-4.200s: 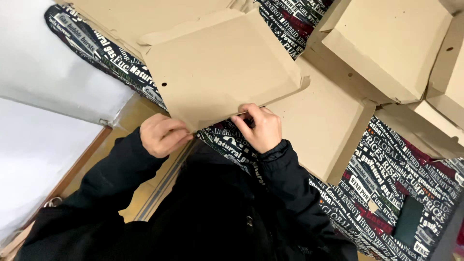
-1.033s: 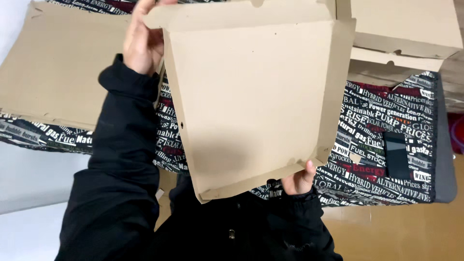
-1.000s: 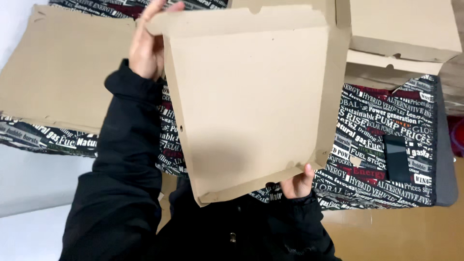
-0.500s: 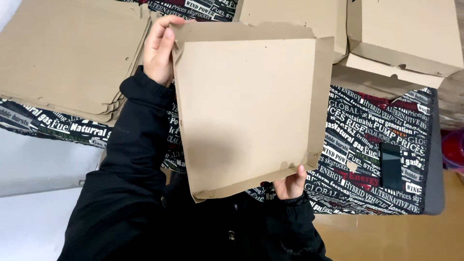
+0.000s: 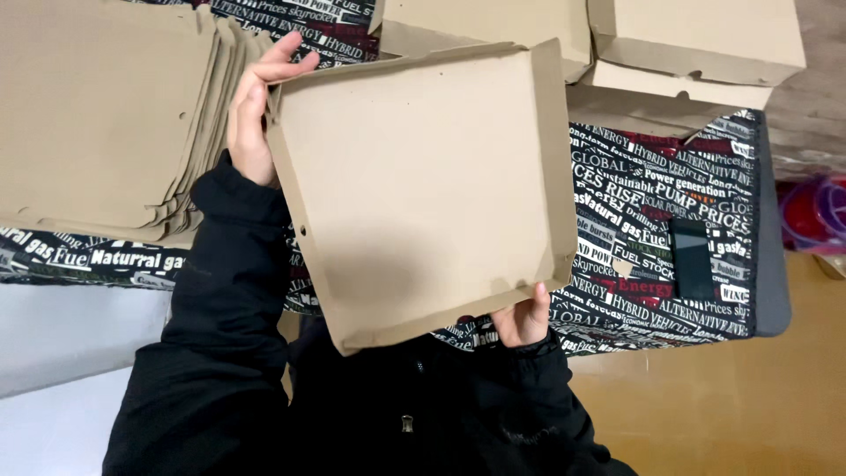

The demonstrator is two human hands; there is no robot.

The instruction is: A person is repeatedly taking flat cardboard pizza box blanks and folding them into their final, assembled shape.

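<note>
Leftward, stack of flat box blanks point(image 5: 97, 115) on worktop point(image 5: 670, 189). Left hand point(image 5: 254, 115) fingers clamped on half-folded cardboard box point(image 5: 423, 185), held above worktop; right hand point(image 5: 524, 317) pinches near corner. Thin grips: box may sag, slip.

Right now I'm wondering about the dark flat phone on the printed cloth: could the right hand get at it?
Probably not yet: the right hand grips the brown cardboard sheet's lower corner. The dark flat phone lies uncovered beside it, so the path looks free once released.
</note>
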